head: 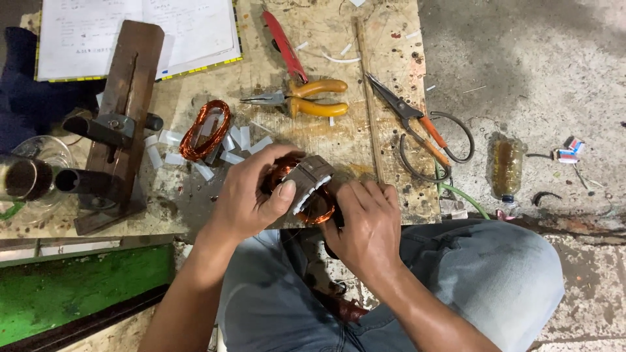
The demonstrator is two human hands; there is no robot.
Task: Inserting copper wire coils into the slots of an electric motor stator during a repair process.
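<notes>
Both hands hold a small motor stator [308, 179] with copper wire windings and white insulation strips, at the near edge of a worn wooden board [365, 140]. My left hand [251, 192] grips its left side, thumb pressed on the metal core. My right hand [368, 225] wraps its right side from below. A loose copper wire coil [205, 129] lies on the board to the upper left, among several white insulation strips [231, 146].
Yellow-handled pliers [306, 101], a red-handled tool [284, 45] and orange-handled shears [424, 127] lie on the board. A wooden jig with metal parts [117, 124] stands left, an open notebook [137, 32] behind. A bottle [507, 166] lies on the concrete floor. My jeans-clad knee [482, 274] is lower right.
</notes>
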